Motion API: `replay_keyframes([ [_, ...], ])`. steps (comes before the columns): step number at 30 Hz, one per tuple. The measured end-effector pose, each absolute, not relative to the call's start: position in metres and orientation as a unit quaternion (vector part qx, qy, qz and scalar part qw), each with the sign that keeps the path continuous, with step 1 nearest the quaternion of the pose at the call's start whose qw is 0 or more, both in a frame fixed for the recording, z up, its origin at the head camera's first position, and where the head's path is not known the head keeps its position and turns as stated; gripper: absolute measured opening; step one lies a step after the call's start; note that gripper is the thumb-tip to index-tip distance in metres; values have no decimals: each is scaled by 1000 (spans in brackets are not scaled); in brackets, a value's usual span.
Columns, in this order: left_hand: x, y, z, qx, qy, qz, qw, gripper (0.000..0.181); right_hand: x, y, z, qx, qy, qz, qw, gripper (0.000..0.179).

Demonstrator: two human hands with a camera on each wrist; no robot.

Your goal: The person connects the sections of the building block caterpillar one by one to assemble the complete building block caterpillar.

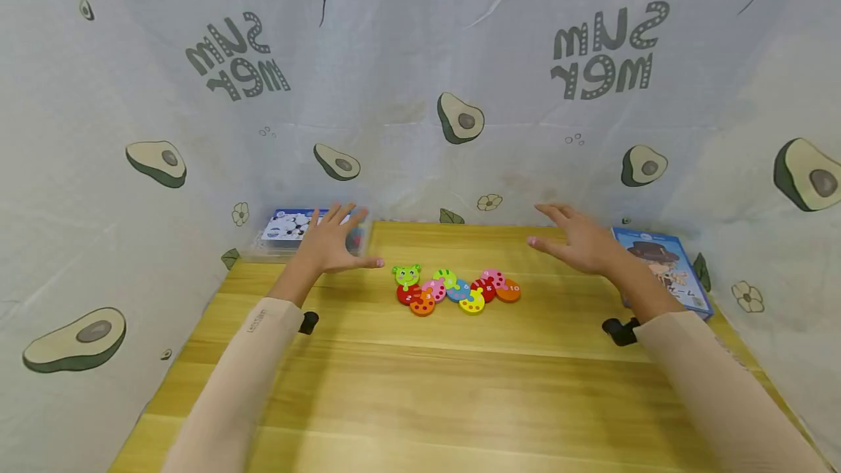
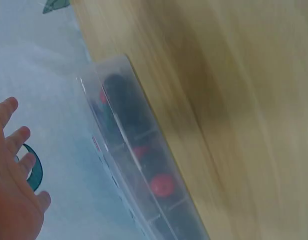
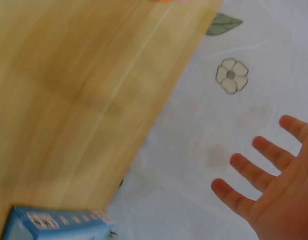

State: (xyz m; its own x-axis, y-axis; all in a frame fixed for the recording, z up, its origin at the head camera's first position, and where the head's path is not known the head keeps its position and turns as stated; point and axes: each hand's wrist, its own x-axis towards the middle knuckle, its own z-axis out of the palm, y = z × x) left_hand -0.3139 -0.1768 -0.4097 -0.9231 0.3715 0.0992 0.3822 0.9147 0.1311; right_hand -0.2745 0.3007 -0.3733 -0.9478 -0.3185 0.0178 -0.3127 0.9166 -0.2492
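A caterpillar puzzle point(image 1: 458, 290) of joined, numbered round pieces lies on the wooden table, its green smiling head at the left end. To its left, my left hand point(image 1: 333, 243) hovers with spread fingers and holds nothing. It passes in front of a clear plastic case point(image 1: 269, 250), whose compartments show red and dark parts in the left wrist view. On the other side of the puzzle, my right hand point(image 1: 581, 241) is raised, fingers extended and apart, holding nothing. The right wrist view shows the straight fingers point(image 3: 251, 170) against the cloth.
A blue box point(image 1: 670, 268) with a cartoon figure in a hat lies at the table's right edge, partly behind my right forearm. A hanging cloth point(image 1: 394, 79) with avocado prints closes off the back and sides. The wooden table point(image 1: 447, 400) stretches toward me.
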Motion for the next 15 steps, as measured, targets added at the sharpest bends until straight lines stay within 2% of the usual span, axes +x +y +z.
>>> replay_keyframes([
  [9, -289, -160, -431, -236, -958, -143, 83, 109, -250, 278, -407, -168, 975, -145, 25, 79],
  [15, -276, -144, -448, -257, -944, -192, 81, 99, -239, 270, -432, -167, 968, -184, 32, 69],
])
